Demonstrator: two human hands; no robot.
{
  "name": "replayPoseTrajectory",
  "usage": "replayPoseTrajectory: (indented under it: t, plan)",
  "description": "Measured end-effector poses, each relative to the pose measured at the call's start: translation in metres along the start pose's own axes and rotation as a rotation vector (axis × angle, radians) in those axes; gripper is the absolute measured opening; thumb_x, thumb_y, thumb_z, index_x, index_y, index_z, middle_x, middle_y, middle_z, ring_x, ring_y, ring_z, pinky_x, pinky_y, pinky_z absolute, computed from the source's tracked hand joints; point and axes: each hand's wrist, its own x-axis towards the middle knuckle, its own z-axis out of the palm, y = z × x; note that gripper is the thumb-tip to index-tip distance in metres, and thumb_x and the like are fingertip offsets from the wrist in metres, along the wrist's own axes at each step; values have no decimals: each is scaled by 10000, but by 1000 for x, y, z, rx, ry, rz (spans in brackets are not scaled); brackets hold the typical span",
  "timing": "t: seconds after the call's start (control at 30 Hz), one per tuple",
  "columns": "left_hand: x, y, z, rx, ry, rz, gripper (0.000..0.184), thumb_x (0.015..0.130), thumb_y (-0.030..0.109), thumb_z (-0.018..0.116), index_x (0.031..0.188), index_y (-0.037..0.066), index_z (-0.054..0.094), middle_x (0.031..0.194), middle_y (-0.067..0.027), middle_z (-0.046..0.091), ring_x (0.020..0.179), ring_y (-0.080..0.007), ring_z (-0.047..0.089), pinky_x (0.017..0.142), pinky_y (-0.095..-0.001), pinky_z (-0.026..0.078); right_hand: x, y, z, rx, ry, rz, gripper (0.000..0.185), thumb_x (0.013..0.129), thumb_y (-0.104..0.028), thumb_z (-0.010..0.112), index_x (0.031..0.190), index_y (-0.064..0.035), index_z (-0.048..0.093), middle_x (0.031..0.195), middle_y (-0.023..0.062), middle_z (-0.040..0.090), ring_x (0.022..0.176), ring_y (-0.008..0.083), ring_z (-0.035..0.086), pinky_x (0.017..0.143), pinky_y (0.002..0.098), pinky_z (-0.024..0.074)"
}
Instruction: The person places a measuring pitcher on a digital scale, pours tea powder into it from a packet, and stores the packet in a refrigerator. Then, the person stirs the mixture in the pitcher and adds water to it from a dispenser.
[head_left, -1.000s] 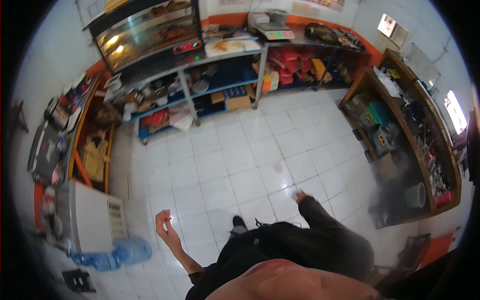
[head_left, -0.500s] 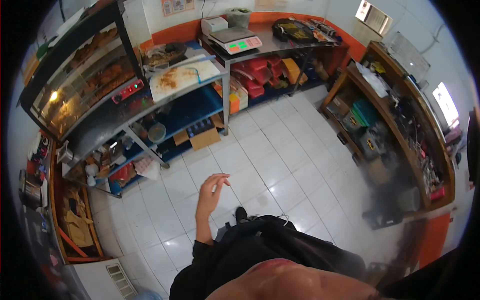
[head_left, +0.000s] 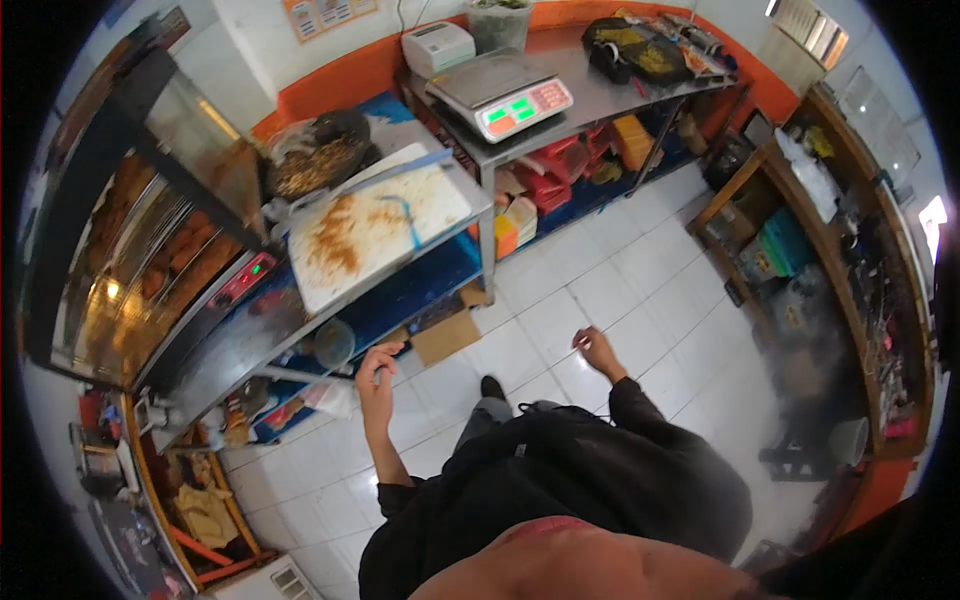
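Note:
My left hand [head_left: 377,372] hangs in the air with fingers bent and apart, nothing in it. It is nearest the front of the steel counter, short of the lower shelf. My right hand [head_left: 598,350] is out over the tiled floor, fingers loosely curled, with no object seen in it. Ahead of the left hand, a white cutting board [head_left: 375,225] lies on the counter, smeared with orange-brown crumbs. A thin blue tool [head_left: 412,222] rests on it, and a long knife-like item [head_left: 395,172] lies along its far edge. Neither hand touches anything.
A lit glass food warmer [head_left: 150,250] stands at left. Behind the board is a dark bowl [head_left: 318,160] of brownish food. A digital scale [head_left: 510,100] sits on the back steel table. Wooden shelving [head_left: 850,260] lines the right. White floor tiles [head_left: 610,260] lie between.
The view has moved closer to the counter and scale. My right hand has come into view; my left hand has shifted left and stays free.

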Motion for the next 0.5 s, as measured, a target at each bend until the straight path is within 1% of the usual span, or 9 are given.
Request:
replayPoseTrajectory:
  t: [0.1,0.2,0.27,0.3,0.33,0.4,0.43,0.47,0.5]
  plan:
    - [80,-22,24,-228,8,-83,111,783,-43,421,686,11,427,1014,-157,594,965,-221,541,853,-316,402,43,-6,-21,-190,-77,1,56,744,-96,612,789,-123,632,832,120,541,787,264,564,707,372,468]
    - [172,-25,64,-256,-131,-45,149,861,64,410,733,16,467,1023,-145,592,942,-200,537,820,-295,408,127,25,-47,-15,47,48,117,757,-69,585,846,-107,652,799,118,554,785,264,554,707,368,466]
    - [238,-39,86,-279,-211,-10,189,895,112,403,749,21,480,1017,-130,598,931,-189,537,799,-286,412,210,24,-85,-37,173,49,119,777,-25,545,829,-56,648,816,131,629,756,273,562,682,342,455]
    - [268,-48,97,-267,-255,-56,228,917,166,399,780,23,511,1004,-108,606,918,-173,542,785,-282,415,258,35,-100,-22,288,-60,123,819,-48,522,840,-45,644,843,131,639,751,271,573,678,337,451]
    - [292,-57,109,-259,-295,-108,276,940,219,395,812,25,543,992,-86,613,906,-157,547,770,-278,418,307,36,-118,-36,355,-59,137,864,-68,512,873,-33,644,806,90,646,759,169,592,651,280,448]
    - [336,-78,127,-210,-268,-222,303,948,256,390,858,28,568,982,-68,620,887,-142,553,758,-276,420,407,10,-160,181,362,-92,181,872,-36,462,924,-14,634,824,73,648,755,149,584,681,280,451]
    - [369,-91,138,-169,-251,-297,338,956,294,386,903,31,593,973,-51,626,869,-127,560,746,-274,422,471,37,-170,130,413,-215,214,860,-18,439,960,-5,627,832,72,640,757,151,578,695,271,450]
    - [393,-112,146,-172,-205,-316,350,951,312,392,1017,47,612,988,-53,631,875,-131,581,741,-289,452,521,34,-191,107,387,-181,239,847,-6,427,987,0,621,833,60,627,772,137,566,705,264,449]
    - [421,-127,159,-165,-173,-316,350,951,312,392,1017,47,612,988,-53,631,875,-131,581,741,-289,452,565,17,-209,180,407,-208,257,840,-10,426,1012,-2,617,835,45,621,764,124,558,703,255,450]
